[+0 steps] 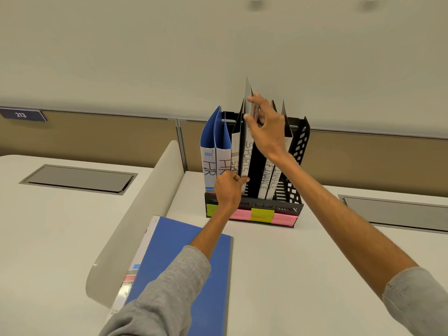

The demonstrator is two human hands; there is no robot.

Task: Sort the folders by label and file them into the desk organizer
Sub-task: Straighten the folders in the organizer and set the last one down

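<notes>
While the tall white SPORTS folder (pixel 248 151) stands upright in the second compartment from the left of the black desk organizer (pixel 301 146), its top edge is pinched between the thumb and fingertips of the right hand (pixel 265 128). Its lower spine is held by the left hand (pixel 228 190), whose fingers are curled and whose thumb is pressed against it. This folder is seen higher than its neighbours. Two blue HR folders (pixel 210 166) are kept in the first compartment, a shorter folder (pixel 235 151) is placed just beside the tall one, and two FINANCE folders (pixel 268 180) are leaned in the third. Coloured sticky labels (pixel 262 215) are stuck along the front of the desk organizer. One blue folder (pixel 174 258) is laid flat on the white surface (pixel 303 263), beneath the left forearm.
</notes>
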